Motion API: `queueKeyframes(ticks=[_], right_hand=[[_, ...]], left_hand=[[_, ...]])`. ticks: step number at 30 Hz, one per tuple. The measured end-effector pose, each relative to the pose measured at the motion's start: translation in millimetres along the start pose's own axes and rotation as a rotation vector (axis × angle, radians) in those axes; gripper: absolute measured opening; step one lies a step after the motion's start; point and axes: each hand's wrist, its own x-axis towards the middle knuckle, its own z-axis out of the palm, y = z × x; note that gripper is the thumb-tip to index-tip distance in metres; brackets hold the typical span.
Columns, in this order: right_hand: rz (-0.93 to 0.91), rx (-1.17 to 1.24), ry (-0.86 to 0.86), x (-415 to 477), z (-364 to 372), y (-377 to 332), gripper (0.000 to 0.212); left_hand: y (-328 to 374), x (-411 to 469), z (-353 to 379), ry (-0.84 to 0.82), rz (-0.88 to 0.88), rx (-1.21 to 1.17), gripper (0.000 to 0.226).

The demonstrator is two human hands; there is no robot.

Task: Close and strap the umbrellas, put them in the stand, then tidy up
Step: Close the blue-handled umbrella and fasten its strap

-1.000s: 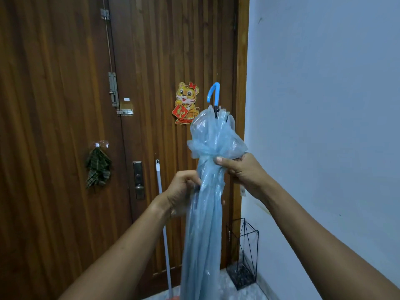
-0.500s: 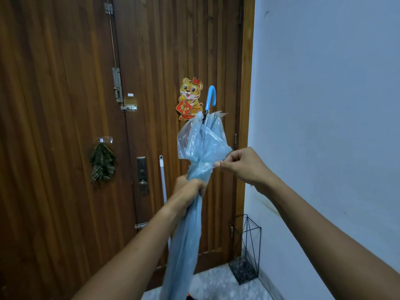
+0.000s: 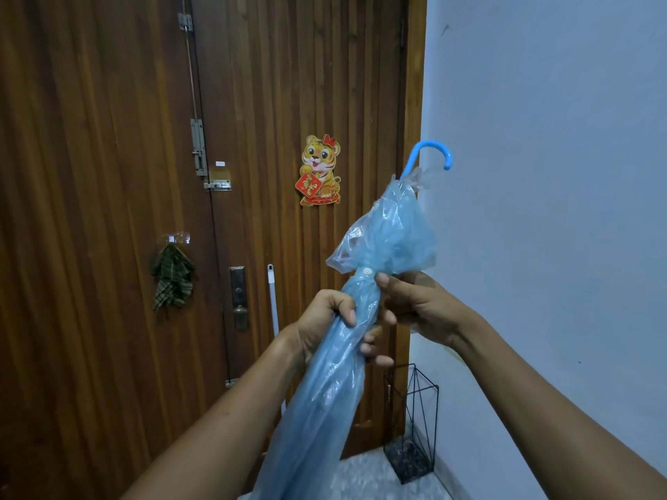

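Blue clear-plastic umbrella [image 3: 317, 409], folded, slants handle-up; tip end cut off at frame bottom. Mid-canopy the left hand [image 3: 317, 319] grips it, right hand [image 3: 422, 308] clasps it under white snap [image 3: 367, 271]. Black wire stand [image 3: 411, 460] on pale floor [image 3: 361, 478], corner btwn wood door [image 3: 288, 84] & bluish wall [image 3: 541, 175].

Floor [image 3: 364, 479]: pale speckled tile, small patch visible low centre. Upright on it: black wire stand [image 3: 411, 460], far right corner, just beside wall [image 3: 541, 247], near foot of door [image 3: 288, 84]. White pole [image 3: 273, 304] leans against door; foot hidden, floor contact undetermined.
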Motion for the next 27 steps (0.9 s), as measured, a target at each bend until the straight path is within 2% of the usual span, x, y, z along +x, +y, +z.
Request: queueKeyframes(ticks=[1, 3, 5, 7, 12, 16, 20, 23, 25, 27], right_hand=[[-0.036, -0.003, 0.011, -0.9, 2.1, -0.5, 0.032], [-0.096, -0.070, 0.086, -0.7, 7.2, -0.3, 0.027], [-0.127, -0.147, 0.222, 4.7, 8.6, 4.4, 0.029], [-0.110, -0.194, 0.282, 9.1, 11.4, 10.1, 0.034], [-0.043, -0.461, 0.244, 13.2, 18.5, 7.8, 0.043], [0.036, -0.446, 0.237, 10.4, 10.3, -6.5, 0.034], [0.002, -0.359, 0.225, 2.7, 5.6, -12.8, 0.028], [-0.013, -0.281, 0.218, 0.4, 0.9, -15.9, 0.033], [-0.019, -0.192, 0.172, -1.2, -1.4, -18.8, 0.026], [-0.031, -0.113, 0.123, -2.2, -1.0, -20.8, 0.020]], left_hand=[[2.0, -1.0, -1.5, 0.037, -0.015, 0.065, 0.051], [1.9, -2.7, -4.8, 0.235, -0.037, 0.246, 0.051], [-4.6, -1.2, -5.7, 0.467, -0.026, 0.430, 0.051], [-16.9, 5.6, -1.3, 0.624, 0.035, 0.546, 0.059], [-40.7, 19.6, 10.5, 0.975, 0.230, 0.615, 0.030], [-33.3, 14.1, 7.9, 0.962, 0.278, 0.633, 0.021], [-21.8, 9.7, 9.6, 0.966, 0.282, 0.650, 0.021], [-11.5, 7.0, 9.0, 0.876, 0.265, 0.582, 0.027], [-7.5, 6.2, 8.2, 0.804, 0.255, 0.497, 0.040], [-6.1, 6.4, 8.0, 0.643, 0.224, 0.330, 0.038]])
